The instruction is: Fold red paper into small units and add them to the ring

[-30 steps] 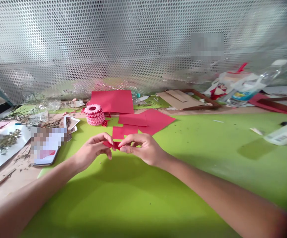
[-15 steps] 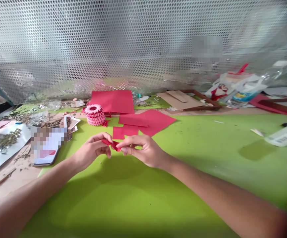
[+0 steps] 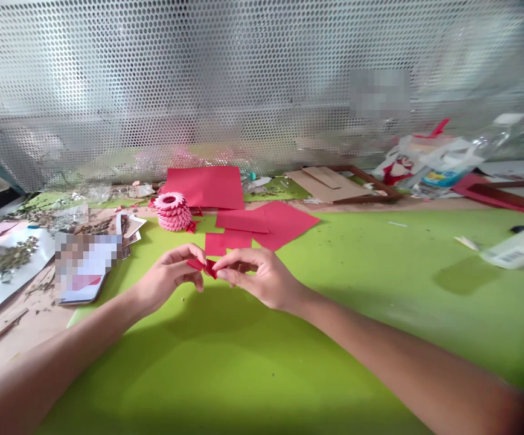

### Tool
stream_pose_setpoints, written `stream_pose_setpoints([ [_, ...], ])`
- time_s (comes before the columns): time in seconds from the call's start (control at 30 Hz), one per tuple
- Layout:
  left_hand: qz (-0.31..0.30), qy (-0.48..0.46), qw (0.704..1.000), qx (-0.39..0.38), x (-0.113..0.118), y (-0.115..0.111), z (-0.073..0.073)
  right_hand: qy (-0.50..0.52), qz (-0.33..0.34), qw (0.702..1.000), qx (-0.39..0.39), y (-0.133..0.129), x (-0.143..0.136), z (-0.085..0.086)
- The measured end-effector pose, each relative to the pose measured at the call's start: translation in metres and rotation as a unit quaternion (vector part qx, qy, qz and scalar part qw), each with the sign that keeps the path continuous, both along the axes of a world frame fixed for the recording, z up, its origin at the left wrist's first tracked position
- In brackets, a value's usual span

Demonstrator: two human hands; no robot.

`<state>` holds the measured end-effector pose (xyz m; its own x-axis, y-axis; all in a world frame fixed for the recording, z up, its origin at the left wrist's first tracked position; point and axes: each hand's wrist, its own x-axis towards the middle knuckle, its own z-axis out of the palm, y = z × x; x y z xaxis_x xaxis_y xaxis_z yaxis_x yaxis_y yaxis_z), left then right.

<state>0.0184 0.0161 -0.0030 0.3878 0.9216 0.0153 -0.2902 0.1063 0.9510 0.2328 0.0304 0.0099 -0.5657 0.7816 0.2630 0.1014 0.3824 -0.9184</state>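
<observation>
A small folded piece of red paper (image 3: 210, 269) is held up above the green mat (image 3: 244, 374), between my two hands. My left hand (image 3: 174, 273) pinches its left end, the lower fingers curled beneath. On the right end, the thumb and forefinger of my right hand (image 3: 266, 278) close together. Just beyond my hands lie cut pieces of red paper (image 3: 284, 226), some overlapping. A pink ring-shaped stack of folded paper (image 3: 172, 212) stands behind my left hand, with small red folded bits beside it.
A phone (image 3: 87, 272), dried plant scraps (image 3: 15, 260) and small photos lie at left. A large red sheet (image 3: 207, 186) sits at the back. Brown card (image 3: 328, 181), a plastic bag (image 3: 425, 160) and a clear bottle (image 3: 492, 139) line the mesh wall; a white bottle (image 3: 520, 244) lies right.
Both hands keep their hold on the folded red paper. Its right end has shifted slightly left and tilted between the fingertips. The view has moved a little.
</observation>
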Motion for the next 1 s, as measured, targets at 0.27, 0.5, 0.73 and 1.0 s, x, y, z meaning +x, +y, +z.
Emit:
stream_pose_setpoints([
  [0.27,0.005,0.006,1.0,0.005,0.0002,-0.0008,-0.0005,0.004,0.006,1.0,-0.01,0.0001,-0.0027,-0.0044],
  [0.5,0.01,0.032,0.999,0.024,0.0009,-0.0002,-0.0012,0.013,0.0,1.0,-0.021,0.0002,-0.004,-0.0076],
  [0.73,-0.004,0.085,0.994,0.062,0.0041,-0.0033,0.002,0.048,-0.007,0.998,-0.047,0.0006,-0.0044,-0.0045],
  [1.0,-0.033,0.232,0.959,0.162,0.0096,-0.0087,-0.0022,0.023,-0.038,0.997,-0.058,-0.0003,-0.0044,-0.0034],
])
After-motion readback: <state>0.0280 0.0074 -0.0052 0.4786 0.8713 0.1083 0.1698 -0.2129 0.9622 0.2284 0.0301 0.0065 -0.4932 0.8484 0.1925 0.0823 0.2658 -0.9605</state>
